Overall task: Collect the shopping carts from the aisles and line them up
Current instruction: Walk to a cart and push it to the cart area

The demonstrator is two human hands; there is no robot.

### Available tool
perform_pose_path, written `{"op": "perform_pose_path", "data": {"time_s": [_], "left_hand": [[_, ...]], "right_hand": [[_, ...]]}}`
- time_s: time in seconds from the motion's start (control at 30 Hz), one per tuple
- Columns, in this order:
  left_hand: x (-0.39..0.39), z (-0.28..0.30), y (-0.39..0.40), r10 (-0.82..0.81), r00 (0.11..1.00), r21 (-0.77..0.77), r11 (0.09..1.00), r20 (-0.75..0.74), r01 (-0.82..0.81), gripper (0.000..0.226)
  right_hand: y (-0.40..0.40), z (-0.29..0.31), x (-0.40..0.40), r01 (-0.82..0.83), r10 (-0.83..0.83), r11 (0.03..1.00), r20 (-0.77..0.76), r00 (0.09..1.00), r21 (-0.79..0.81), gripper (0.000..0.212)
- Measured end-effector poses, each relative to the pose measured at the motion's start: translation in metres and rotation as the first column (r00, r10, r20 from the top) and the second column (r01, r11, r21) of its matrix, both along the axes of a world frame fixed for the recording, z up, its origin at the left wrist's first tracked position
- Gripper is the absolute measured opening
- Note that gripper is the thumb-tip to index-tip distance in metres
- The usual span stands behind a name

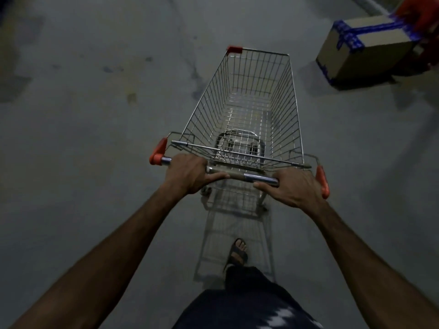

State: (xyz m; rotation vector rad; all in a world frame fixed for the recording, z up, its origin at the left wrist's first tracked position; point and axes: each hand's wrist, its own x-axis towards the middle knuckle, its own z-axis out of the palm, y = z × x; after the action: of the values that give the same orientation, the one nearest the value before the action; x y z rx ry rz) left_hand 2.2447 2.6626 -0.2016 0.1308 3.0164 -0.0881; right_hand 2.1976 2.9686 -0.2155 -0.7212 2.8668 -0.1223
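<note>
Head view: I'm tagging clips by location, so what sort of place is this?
Probably a store's back area: a wire shopping cart with red corners, a blue-taped cardboard box, bare grey concrete floor.

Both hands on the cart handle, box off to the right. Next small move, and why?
Probably keep pushing the cart straight ahead. Left hand and right hand both grip the handle bar, the floor ahead looks open, and the taped cardboard box sits right of the path.

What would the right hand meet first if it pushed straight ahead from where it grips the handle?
The right hand would likely meet the cart's near wire wall, just beyond the handle; depth is unclear.
</note>
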Motion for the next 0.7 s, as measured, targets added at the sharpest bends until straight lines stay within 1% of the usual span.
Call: {"op": "perform_pose_path", "data": {"time_s": [0.1,0.2,0.33,0.5,0.6,0.7], "left_hand": [[0.051,-0.001,0.010,0.110,0.994,0.006,0.994,-0.018,-0.110,0.089],[0.104,-0.005,0.018,0.222,0.974,0.002,0.975,-0.040,-0.222,0.092],[0.174,-0.007,0.019,0.379,0.924,0.027,0.925,-0.054,-0.378,0.088],[0.251,-0.007,0.001,0.549,0.832,0.051,0.836,-0.080,-0.546,0.086],[0.287,-0.003,-0.012,0.633,0.771,0.025,0.774,-0.072,-0.633,0.086],[0.319,-0.003,-0.025,0.733,0.675,0.018,0.678,-0.083,-0.735,0.088]], "right_hand": [[0.001,0.008,0.016,-0.102,0.104,0.994,-0.040,0.994,0.050,0.087],[-0.004,0.011,0.032,-0.187,0.190,0.979,-0.044,0.981,0.080,0.091],[-0.030,0.014,0.054,-0.351,0.359,0.930,-0.059,0.932,0.114,0.091],[-0.085,0.018,0.086,-0.522,0.527,0.847,-0.029,0.850,0.102,0.091],[-0.125,0.022,0.099,-0.616,0.621,0.781,-0.028,0.783,0.105,0.091],[-0.170,0.021,0.110,-0.709,0.713,0.700,-0.027,0.701,0.079,0.095]]}}
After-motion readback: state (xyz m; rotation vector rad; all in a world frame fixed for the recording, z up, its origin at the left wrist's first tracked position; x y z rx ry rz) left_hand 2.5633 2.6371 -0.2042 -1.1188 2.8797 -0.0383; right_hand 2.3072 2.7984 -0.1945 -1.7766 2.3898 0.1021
